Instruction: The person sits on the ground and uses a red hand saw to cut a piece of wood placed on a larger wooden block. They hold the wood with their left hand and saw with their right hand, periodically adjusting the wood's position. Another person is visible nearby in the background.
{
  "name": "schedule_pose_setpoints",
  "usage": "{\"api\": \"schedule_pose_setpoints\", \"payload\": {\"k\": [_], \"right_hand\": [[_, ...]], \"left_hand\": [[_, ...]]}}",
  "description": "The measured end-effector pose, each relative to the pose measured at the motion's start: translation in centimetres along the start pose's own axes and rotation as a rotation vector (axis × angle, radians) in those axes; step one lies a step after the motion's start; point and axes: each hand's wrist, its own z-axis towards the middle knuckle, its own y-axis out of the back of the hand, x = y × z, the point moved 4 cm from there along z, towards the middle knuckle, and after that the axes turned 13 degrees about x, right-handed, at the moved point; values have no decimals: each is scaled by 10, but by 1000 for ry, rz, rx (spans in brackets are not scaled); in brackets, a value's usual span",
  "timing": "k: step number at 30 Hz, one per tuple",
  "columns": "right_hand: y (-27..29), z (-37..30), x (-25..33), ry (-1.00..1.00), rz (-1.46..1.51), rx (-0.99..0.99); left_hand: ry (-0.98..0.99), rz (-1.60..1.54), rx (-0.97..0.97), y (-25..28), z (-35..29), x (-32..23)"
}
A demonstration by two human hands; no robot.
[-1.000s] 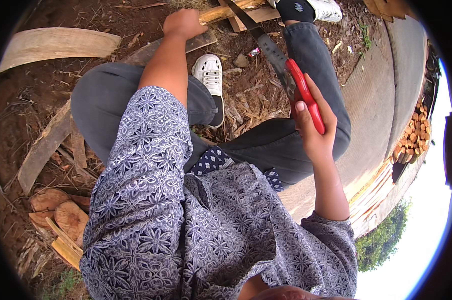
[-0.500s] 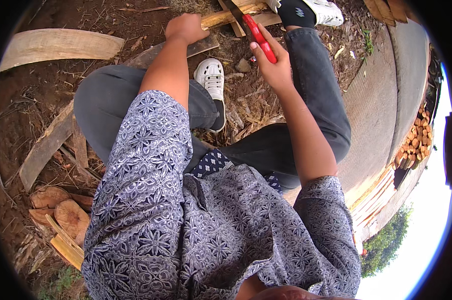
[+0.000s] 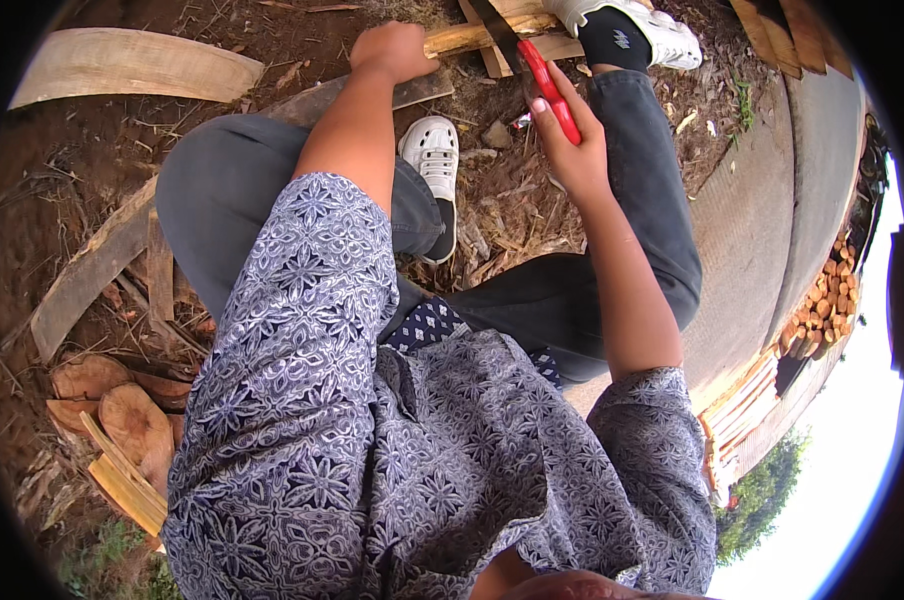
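My left hand [image 3: 392, 52] is closed at the end of a long split wood strip [image 3: 472, 36] lying at the top of the view. My right hand [image 3: 576, 150] is wrapped around the red handle [image 3: 550, 88] of a tool with a flat dark blade [image 3: 496, 32]. That blade slants up and left across the wood strip, and its far end runs out of view. Beneath the strip, short wood pieces [image 3: 497, 62] lie crosswise. One white shoe [image 3: 662, 38] rests close to the strip's right end; whether it presses on the wood is unclear.
Weathered boards [image 3: 92, 285] and a curved pale slab [image 3: 137, 65] lie on the dirt at left. Cut wood chunks [image 3: 137, 425] sit at lower left. My other white shoe [image 3: 432, 150] stands between my legs. A grey sheet [image 3: 742, 210] and stacked logs [image 3: 824, 295] are at right.
The whole view has shifted slightly. Hands, tool and strip sit a little farther right in the picture. My left hand stays at the strip's end, and my right hand keeps its hold on the red handle.
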Motion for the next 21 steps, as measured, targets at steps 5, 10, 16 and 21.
{"api": "schedule_pose_setpoints", "payload": {"k": [5,10,16,21], "right_hand": [[39,-86,72,-84,-77,10],[58,-100,111,-134,-90,20],[-9,38,15,84,26,-167],[-24,37,-14,232,37,-114]], "left_hand": [[17,-8,-13,2,-1,6],[43,-12,-16,-6,0,11],[11,11,-35,-1,5,-10],[28,34,-26,3,1,4]]}}
